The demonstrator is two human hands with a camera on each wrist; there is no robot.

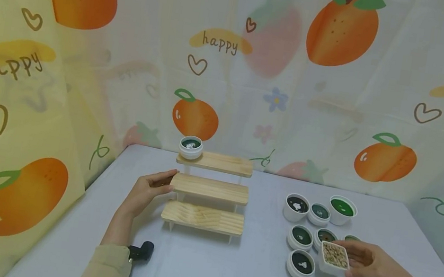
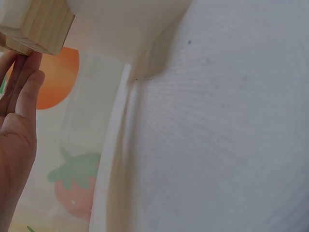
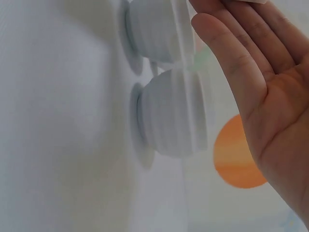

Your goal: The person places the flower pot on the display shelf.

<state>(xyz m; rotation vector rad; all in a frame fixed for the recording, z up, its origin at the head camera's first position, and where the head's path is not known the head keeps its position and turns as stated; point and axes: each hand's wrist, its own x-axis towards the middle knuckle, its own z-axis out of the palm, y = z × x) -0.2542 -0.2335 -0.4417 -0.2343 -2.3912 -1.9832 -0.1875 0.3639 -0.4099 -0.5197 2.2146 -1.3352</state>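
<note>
My right hand (image 1: 371, 264) pinches a small white square pot (image 1: 335, 257) filled with tan, gravel-like bits, holding it above the table. Only a sliver of what that hand holds shows at the top of the right wrist view. Over on the left, my left hand (image 1: 147, 194) touches the left end of the middle board of a three-tier wooden stand (image 1: 210, 188). In the left wrist view its fingers (image 2: 29, 94) reach up nearly straight against the board's end. One small white round pot (image 1: 191, 148) with dark green contents stands at the left of the top tier.
Several white round pots stand grouped on the right, including one with bright green contents (image 1: 342, 210), a dark one in front (image 1: 300, 265) and one partly behind my right hand (image 1: 351, 238). A white cloth covers the table (image 1: 202, 269). Fruit-printed curtains (image 1: 229, 87) hang behind and beside it.
</note>
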